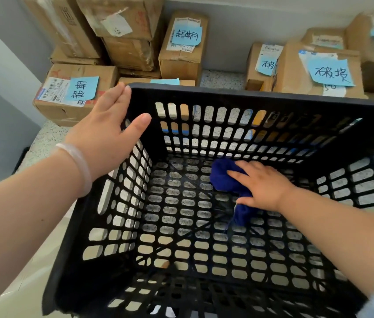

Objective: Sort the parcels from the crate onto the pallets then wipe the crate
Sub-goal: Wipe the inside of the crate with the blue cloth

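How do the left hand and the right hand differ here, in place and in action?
The left hand is up at the rim of the black crate, at its far left corner; the right hand is down inside, on its bottom. The left hand holds nothing; the right hand presses a blue cloth. Only the left wrist bears a clear bracelet. Both show fairly straight fingers.

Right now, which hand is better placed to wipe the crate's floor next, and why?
The right hand: it presses the blue cloth on the crate floor. The left hand is at the rim's corner, holding no cloth.
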